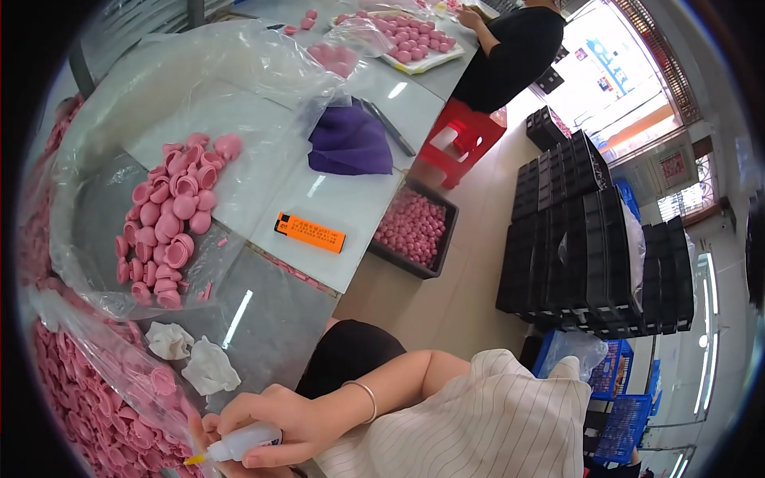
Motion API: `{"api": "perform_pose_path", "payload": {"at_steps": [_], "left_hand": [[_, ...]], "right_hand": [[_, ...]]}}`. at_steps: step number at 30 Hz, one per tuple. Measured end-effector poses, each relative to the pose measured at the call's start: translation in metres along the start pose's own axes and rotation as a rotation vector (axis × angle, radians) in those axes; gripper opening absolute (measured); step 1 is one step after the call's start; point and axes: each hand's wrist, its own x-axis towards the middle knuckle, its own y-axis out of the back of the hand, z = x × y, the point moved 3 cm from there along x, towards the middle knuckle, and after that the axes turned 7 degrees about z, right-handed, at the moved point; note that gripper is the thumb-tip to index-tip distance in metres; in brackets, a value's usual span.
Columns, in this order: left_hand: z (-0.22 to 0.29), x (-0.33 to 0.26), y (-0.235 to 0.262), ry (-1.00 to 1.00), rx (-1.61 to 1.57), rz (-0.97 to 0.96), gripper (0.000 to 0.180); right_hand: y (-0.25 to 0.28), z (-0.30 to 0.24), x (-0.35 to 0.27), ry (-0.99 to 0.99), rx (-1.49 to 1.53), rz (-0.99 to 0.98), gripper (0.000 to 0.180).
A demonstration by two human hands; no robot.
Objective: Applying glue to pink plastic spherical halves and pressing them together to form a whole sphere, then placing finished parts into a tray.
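At the lower edge, my right hand [279,426], with a bangle on its wrist, is closed around a small white squeeze bottle [249,440]. The bottle's yellow tip points left, toward a heap of pink hollow, rounded pieces [96,398] under clear plastic. Only a bit of my left hand [251,470] shows beneath the bottle; its fingers are mostly hidden. Two crumpled white tissues [209,366] lie on the table just beyond my right hand. Farther off, a pile of similar pink pieces [171,219] rests on a clear plastic sheet [263,151].
An orange block with a black end [311,233] and a purple cloth [349,139] lie on the table. A dark bin [430,271] of pink pieces stands on the floor. Beyond are a red stool [462,143], a co-worker in black [510,56] and stacked black crates [566,247].
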Motion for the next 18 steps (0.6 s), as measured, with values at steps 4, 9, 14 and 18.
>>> {"api": "perform_pose_path", "payload": {"at_steps": [4,9,14,18], "left_hand": [[-0.004,-0.005,0.008,-0.113,0.153,-0.061,0.049],[-0.011,-0.010,0.008,0.191,-0.406,-0.171,0.049],[-0.016,-0.014,0.014,0.221,0.016,0.136,0.054],[-0.027,-0.017,0.023,0.321,-0.176,0.194,0.051]], "right_hand": [[0.005,-0.005,0.001,-0.009,-0.008,-0.033,0.029],[0.006,-0.002,0.001,0.043,-0.021,0.004,0.030],[0.008,-0.003,-0.002,0.046,-0.020,0.059,0.032],[0.014,-0.008,0.001,0.062,-0.210,-0.047,0.036]]}}
